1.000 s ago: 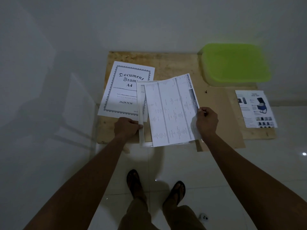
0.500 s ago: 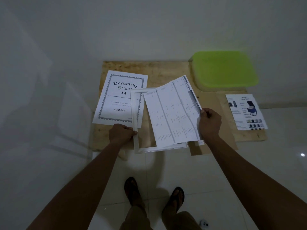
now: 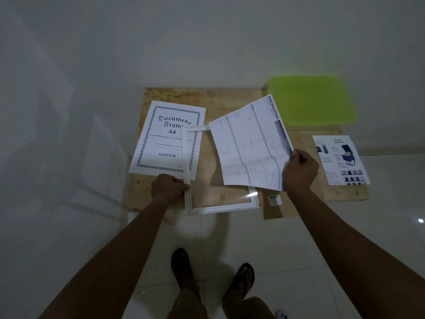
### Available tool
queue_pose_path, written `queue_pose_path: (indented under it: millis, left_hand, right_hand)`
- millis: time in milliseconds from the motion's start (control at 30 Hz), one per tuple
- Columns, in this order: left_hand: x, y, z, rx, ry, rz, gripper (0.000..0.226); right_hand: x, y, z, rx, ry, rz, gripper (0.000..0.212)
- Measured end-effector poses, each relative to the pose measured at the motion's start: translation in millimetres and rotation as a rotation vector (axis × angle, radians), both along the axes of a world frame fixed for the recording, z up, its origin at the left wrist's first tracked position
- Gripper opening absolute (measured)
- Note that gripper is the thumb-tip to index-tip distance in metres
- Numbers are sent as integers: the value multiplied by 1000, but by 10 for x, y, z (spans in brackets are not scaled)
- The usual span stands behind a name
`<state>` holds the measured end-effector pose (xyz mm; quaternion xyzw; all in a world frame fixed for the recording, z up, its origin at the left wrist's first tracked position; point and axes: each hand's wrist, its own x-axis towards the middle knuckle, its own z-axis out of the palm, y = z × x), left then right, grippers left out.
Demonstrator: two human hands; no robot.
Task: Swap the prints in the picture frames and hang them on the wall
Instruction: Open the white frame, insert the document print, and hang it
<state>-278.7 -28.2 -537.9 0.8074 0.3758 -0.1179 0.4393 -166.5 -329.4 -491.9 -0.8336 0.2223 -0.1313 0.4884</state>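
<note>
A white picture frame (image 3: 220,207) lies open on the low wooden board (image 3: 232,100), with the board showing through its middle. My left hand (image 3: 167,188) grips the frame's left rail. My right hand (image 3: 299,169) pinches the lower right edge of a "Specification" sheet (image 3: 250,143) and holds it tilted above the frame's right half. A "Document Frame A4" print (image 3: 165,139) lies flat to the left, its right edge under the frame.
A lime green plastic lid (image 3: 310,100) sits at the board's back right. A brochure with product pictures (image 3: 340,160) lies at the right edge. A brown backing board (image 3: 282,208) lies under my right wrist. My feet stand on the white tiles below.
My right hand has lifted the specification sheet up and to the right, off the frame, uncovering the frame's middle. My left hand has stayed on the frame's left rail.
</note>
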Motion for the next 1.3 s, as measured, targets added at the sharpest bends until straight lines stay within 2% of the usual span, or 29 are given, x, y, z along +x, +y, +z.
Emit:
queue_pose_path:
  millis: [167, 267, 367, 433, 500, 600, 767, 933, 1067, 1133, 1300]
  left_hand:
    - [-17, -25, -19, 23, -14, -21, 20]
    - [-34, -51, -10, 60, -27, -48, 25]
    - [-68, -66, -46, 105, -143, -111, 53]
    - [-86, -55, -100, 144, -235, -253, 77]
    - [-76, -7, -160, 227, -223, -435, 85]
    - [-58, 47, -130, 243, -125, -589, 81]
    - [-39, 93, -160, 277, -75, -709, 78]
    - [-49, 96, -169, 327, -86, -730, 83]
    - [-31, 98, -146, 335, -84, -755, 83]
    - [-26, 98, -142, 325, -98, -750, 84]
    - [-23, 120, -153, 301, -104, -735, 86]
  right_hand:
    - [38, -21, 55, 64, 2, -35, 24]
    - [13, 20, 17, 58, 58, 23, 24]
    - [-70, 130, -96, 54, 127, 58, 24]
    - [-150, 235, -166, 76, 152, 60, 23]
    - [-223, 322, -247, 112, 177, 93, 18]
    - [-289, 395, -361, 149, 269, 216, 19]
    - [-274, 415, -404, 219, 294, 202, 15]
    - [-116, 353, -242, 259, 223, 109, 6]
    - [52, 186, -131, 333, 199, -43, 17]
    - [78, 122, -89, 280, 187, -31, 22]
    - [13, 103, -102, 229, 109, 21, 10]
